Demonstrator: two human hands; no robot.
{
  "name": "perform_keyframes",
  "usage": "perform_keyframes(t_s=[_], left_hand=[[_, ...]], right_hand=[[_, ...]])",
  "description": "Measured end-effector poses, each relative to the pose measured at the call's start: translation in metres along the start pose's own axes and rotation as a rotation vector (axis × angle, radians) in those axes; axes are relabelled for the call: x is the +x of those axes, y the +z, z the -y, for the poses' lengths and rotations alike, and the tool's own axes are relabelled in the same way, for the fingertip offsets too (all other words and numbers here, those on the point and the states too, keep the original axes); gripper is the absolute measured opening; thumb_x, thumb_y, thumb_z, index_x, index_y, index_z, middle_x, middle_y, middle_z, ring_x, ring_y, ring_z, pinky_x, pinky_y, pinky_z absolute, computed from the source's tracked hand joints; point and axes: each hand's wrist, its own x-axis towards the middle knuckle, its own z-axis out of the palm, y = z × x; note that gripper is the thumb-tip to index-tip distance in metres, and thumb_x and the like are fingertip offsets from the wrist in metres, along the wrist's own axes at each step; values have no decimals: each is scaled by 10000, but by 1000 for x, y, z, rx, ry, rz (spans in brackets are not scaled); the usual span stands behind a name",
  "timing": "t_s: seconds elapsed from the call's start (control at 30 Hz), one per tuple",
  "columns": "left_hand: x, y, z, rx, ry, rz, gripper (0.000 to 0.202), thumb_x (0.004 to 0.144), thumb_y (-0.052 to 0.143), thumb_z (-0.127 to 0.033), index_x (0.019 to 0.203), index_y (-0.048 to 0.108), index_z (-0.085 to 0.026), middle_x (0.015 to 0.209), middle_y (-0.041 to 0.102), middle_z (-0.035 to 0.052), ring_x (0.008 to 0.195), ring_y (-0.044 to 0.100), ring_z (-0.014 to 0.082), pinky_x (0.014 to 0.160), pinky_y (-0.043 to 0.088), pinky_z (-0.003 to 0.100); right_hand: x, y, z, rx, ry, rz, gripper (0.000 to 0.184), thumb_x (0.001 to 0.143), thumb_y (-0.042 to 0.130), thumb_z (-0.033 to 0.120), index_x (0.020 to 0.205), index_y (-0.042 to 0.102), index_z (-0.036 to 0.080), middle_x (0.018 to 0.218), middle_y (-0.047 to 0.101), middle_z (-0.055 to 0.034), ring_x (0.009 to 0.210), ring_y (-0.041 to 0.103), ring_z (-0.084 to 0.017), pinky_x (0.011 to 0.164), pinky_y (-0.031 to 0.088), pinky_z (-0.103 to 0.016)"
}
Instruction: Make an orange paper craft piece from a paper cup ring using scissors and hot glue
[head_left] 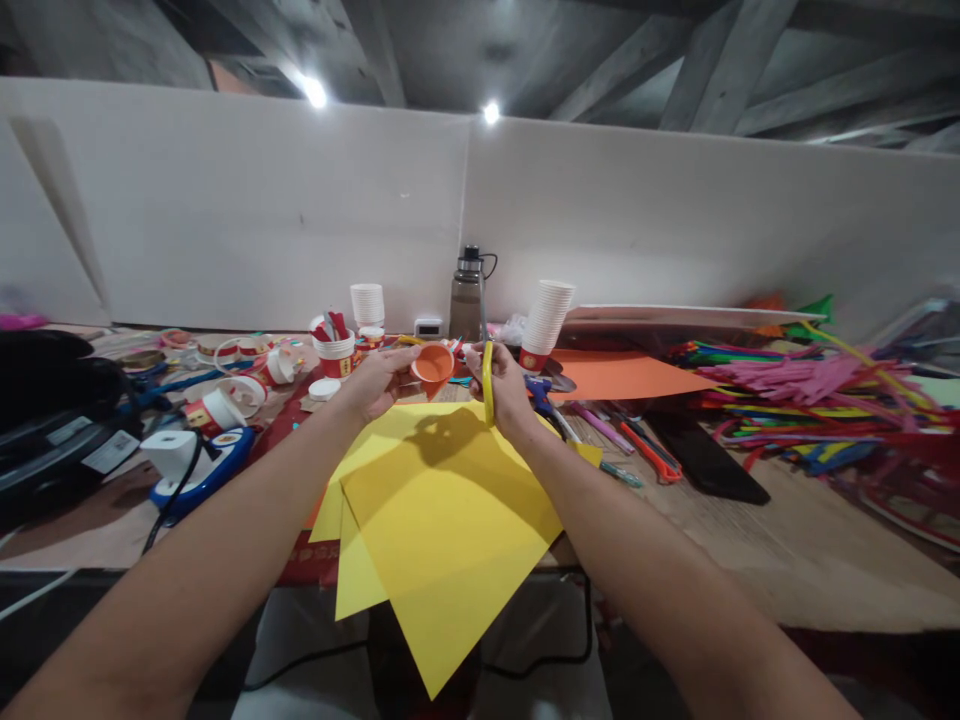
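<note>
My left hand (381,382) is closed on the edge of an orange paper cone (434,366), whose round opening faces me. Just to its right, my right hand (511,388) is closed, with a yellow ring-shaped band (488,385) standing upright at its inner side. Whether that band is a tape roll or a tool's handle I cannot tell. The fingertips of my right hand are partly hidden and a small gap separates them from the cone. Below both hands lie several overlapping sheets of yellow paper (450,520), their corners jutting past the table's front edge.
Behind stand a water bottle (466,300) and a stack of paper cups (550,315). Orange paper (622,374), a black phone (705,455) and colourful pipe cleaners (817,380) lie right. A blue and white power strip (202,475) and decorated cups (217,410) are left.
</note>
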Motion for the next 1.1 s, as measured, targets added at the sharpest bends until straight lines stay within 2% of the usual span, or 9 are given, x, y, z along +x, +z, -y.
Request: perform_keyframes(t_s=[0.2,0.33,0.43,0.5,0.7,0.77,0.87,0.97,1.1], left_hand=[[7,-7,-10,-190,37,-210,124,780,661,-192,887,667,-131,578,627,-8,468,563,84,464,480,182],[9,-16,-28,-308,126,-343,47,791,589,-161,800,628,-137,527,563,-32,475,556,78,481,471,170],[9,-24,-43,-383,186,-425,79,822,544,-172,767,600,-157,514,539,-42,479,554,77,477,460,171],[9,-28,-49,-411,210,-469,128,842,531,-193,720,561,-169,477,490,-52,444,513,70,462,442,173],[8,-32,-56,-430,252,-464,200,837,551,-213,652,477,-202,437,413,-52,427,513,88,458,460,191],[7,-33,-59,-438,285,-465,205,836,563,-220,650,476,-207,436,413,-50,443,528,92,479,477,194],[4,-34,-64,-447,316,-477,159,845,555,-227,693,518,-202,479,470,-44,476,552,91,509,489,192],[2,-34,-66,-436,315,-479,142,866,528,-237,730,547,-197,539,542,-27,511,573,91,513,485,190],[3,-34,-64,-420,301,-493,153,857,540,-226,706,530,-204,487,489,-33,486,550,95,486,468,182]], right_hand=[[4,-11,7,-265,55,-16,526,743,631,681,991,556,223,577,576,48,411,511,-98,390,355,-189],[-2,-18,22,-668,90,188,489,766,646,631,1024,678,216,624,641,-2,507,587,-143,463,374,-214],[-17,-24,35,-1065,-59,294,397,782,665,557,1007,731,237,775,712,-33,661,630,-177,586,393,-241],[-31,-29,42,-1208,-96,394,389,781,678,519,1063,728,255,805,721,-29,699,632,-185,614,388,-245],[-87,-35,60,-1410,-52,571,421,825,639,472,1192,668,267,917,740,-49,801,666,-212,641,408,-263],[-107,-30,68,-1542,-20,594,399,856,596,349,1242,636,255,976,739,-78,889,677,-244,689,432,-290],[-131,-21,76,-1660,97,577,522,858,535,197,1379,522,220,1102,714,-113,1013,662,-272,751,457,-327],[-145,-17,76,-1614,122,614,564,857,538,236,1418,475,234,1122,711,-104,1016,667,-274,765,472,-340],[-150,-16,74,-1595,95,659,547,841,566,295,1383,507,250,1082,724,-97,953,688,-286,723,479,-345]])
